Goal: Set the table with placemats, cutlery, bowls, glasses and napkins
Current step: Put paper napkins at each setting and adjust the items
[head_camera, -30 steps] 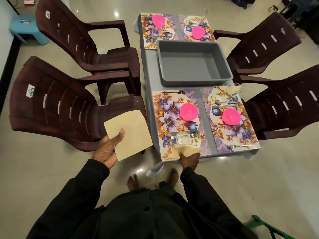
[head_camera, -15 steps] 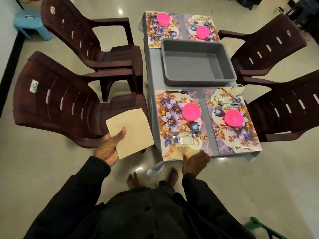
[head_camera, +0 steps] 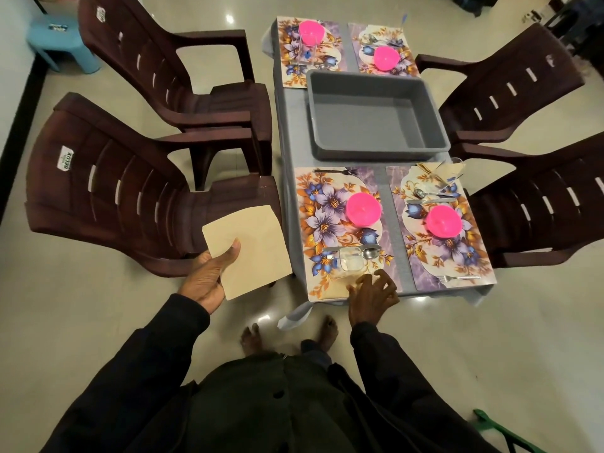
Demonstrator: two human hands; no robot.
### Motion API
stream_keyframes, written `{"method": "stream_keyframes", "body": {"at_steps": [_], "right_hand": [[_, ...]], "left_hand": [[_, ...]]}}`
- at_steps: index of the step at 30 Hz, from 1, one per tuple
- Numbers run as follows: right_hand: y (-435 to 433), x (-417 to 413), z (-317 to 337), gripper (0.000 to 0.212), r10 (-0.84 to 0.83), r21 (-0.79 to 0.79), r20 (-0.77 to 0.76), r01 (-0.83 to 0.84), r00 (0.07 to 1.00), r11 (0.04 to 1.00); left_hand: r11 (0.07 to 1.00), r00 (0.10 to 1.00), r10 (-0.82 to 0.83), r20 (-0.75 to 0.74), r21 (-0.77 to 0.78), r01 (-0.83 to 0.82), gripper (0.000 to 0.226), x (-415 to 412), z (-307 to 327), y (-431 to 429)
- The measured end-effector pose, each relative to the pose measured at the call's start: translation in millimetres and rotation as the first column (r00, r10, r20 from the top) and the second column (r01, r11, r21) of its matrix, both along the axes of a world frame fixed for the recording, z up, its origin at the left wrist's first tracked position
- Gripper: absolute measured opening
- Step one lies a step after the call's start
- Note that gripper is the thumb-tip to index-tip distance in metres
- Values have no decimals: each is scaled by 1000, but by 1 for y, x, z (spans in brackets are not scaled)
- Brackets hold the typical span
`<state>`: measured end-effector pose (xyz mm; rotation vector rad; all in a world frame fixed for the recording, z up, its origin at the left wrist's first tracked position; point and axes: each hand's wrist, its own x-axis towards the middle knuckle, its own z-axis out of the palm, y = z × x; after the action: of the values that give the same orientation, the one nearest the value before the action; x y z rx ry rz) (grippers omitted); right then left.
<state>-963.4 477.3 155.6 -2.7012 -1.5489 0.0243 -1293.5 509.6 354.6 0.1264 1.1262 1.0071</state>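
— What sits furthest left?
— A blue stool in the corner, then two brown chairs drawn up beside the counter.
— And the left hand?
— The left hand is out over the nearer chair's seat. Its thumb is on top and its fingers are beneath, gripping a flat beige napkin by one corner. The napkin is just beside the counter's edge, not on it.
— Next over?
— The near-left placemat, floral, with a pink bowl at its middle. A fork lies along the far edge, and a glass stands beside a spoon closer in. A folded napkin lies at the mat's near edge.
— The right hand?
— The right hand is over that near edge, fingers spread and loosely bent, holding nothing. I cannot tell whether the fingertips touch the mat.
— Further right?
— A grey tub mid-counter. Then the near-right placemat with a second pink bowl, a second fork and a second glass at its far corner. Last, two more chairs.
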Motion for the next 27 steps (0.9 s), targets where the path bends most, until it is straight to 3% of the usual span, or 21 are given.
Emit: {"method": "stream_keyframes", "body": {"at_steps": [3,8,13,18,20,23,27], "right_hand": [[-3,3,-7,23,137,29,7,-137,991,990],[-8,4,-7,22,304,46,57,-306,951,951],[-20,6,-1,30,313,-32,57,-312,948,950],[-29,9,0,31,272,41,40,-273,962,961],[-30,13,-2,33,317,107,-3,-315,948,943],[-31,16,-8,34,452,180,-188,-422,872,889],[-31,19,-17,48,492,17,-264,-506,830,862]], "left_hand": [[1000,1000,-1,-1,1,1,29,0,0,-1],[1000,1000,4,-4,-8,-4,28,-1,0,-3],[1000,1000,-3,-2,-4,3,28,-4,-1,-6],[1000,1000,-2,7,1,2,33,-7,1,-10],[1000,1000,-6,7,5,6,33,-7,1,-13],[1000,1000,-14,9,16,14,33,-6,1,-16],[1000,1000,-3,17,23,2,36,0,5,-22]]}}
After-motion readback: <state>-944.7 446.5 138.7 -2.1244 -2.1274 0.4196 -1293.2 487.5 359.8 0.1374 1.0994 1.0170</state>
